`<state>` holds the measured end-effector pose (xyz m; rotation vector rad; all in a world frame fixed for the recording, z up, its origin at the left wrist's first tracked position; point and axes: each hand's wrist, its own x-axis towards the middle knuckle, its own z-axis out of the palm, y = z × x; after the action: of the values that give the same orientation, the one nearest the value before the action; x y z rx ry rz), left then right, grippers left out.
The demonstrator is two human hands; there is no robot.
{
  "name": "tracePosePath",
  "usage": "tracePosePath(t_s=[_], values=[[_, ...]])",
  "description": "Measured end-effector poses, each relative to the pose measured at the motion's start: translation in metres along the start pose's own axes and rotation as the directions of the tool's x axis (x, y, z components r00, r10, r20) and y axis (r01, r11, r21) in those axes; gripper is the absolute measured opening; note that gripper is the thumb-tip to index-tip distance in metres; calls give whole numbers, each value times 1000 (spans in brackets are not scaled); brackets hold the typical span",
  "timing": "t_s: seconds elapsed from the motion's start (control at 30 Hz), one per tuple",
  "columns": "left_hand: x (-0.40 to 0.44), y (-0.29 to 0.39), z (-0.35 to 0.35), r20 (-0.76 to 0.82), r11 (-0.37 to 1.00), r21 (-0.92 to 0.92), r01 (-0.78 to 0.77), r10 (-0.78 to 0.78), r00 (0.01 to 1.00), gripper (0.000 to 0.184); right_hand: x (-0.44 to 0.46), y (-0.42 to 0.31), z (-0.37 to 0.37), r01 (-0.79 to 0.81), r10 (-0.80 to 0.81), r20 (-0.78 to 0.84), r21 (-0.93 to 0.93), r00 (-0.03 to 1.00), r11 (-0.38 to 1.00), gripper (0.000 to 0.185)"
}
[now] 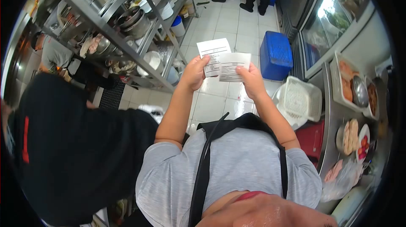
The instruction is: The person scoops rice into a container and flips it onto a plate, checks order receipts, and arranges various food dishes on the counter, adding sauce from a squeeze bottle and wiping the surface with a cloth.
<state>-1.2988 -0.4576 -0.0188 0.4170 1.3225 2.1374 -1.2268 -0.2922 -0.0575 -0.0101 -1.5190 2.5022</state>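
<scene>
Two printed paper slips are held up side by side over the tiled floor, their inner edges overlapping. My left hand (195, 73) is closed on the left slip (214, 48), thumb pressed on its printed face. My right hand (253, 80) pinches the right slip (234, 67), with the thumb on the front and the fingers behind. The right slip lies in front of part of the left one. Both carry dark lines and small print that I cannot read.
A metal shelf rack (156, 24) with pots and bowls stands on the left. Close at my left is a person in black (80, 142). A blue bin (275, 55), white plastic baskets (301, 99) and a steel counter (332, 142) with food line the right. Other people stand farther off.
</scene>
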Motion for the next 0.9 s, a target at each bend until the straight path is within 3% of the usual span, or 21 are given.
tracePosePath(t_s=[0.13, 0.33, 0.5, 0.57, 0.6, 0.67, 0.73, 0.77, 0.83, 0.9], values=[[86, 20, -9, 11, 998, 49, 35, -36, 999, 28, 75, -18, -42, -132, 134, 8, 221, 991, 966, 28], [226, 22, -32, -27, 995, 93, -17, 20, 999, 28, 219, -13, -82, -176, 162, 83, 218, 983, 960, 25], [328, 30, -56, -180, 963, 267, -35, 86, 980, 25, 366, -3, -86, -212, 194, 237, 55, 952, 976, 21], [363, 44, -67, -349, 929, 352, -118, 247, 904, 22, 423, 4, -74, -203, 220, 311, -84, 925, 975, 19], [381, 47, -82, -351, 860, 441, -257, 429, 832, 29, 449, 7, -64, -176, 194, 327, -84, 925, 981, 16], [404, 68, -96, -377, 699, 565, -438, 691, 617, 40, 498, 7, -40, -117, 132, 410, -61, 903, 991, 17], [427, 84, -129, -310, 499, 698, -514, 857, 411, 59, 543, 9, -16, -57, 73, 467, -49, 881, 997, 17], [435, 90, -143, -314, 443, 741, -505, 893, 324, 50, 565, 13, -3, -20, 39, 488, -43, 872, 999, 16], [452, 109, -183, -171, 327, 793, -515, 929, 327, 39, 612, 20, 22, 144, -78, 535, -82, 841, 986, 14], [478, 131, -206, -181, 303, 851, -430, 936, 302, 32, 658, 30, 46, 383, -222, 580, -171, 784, 908, 11]])
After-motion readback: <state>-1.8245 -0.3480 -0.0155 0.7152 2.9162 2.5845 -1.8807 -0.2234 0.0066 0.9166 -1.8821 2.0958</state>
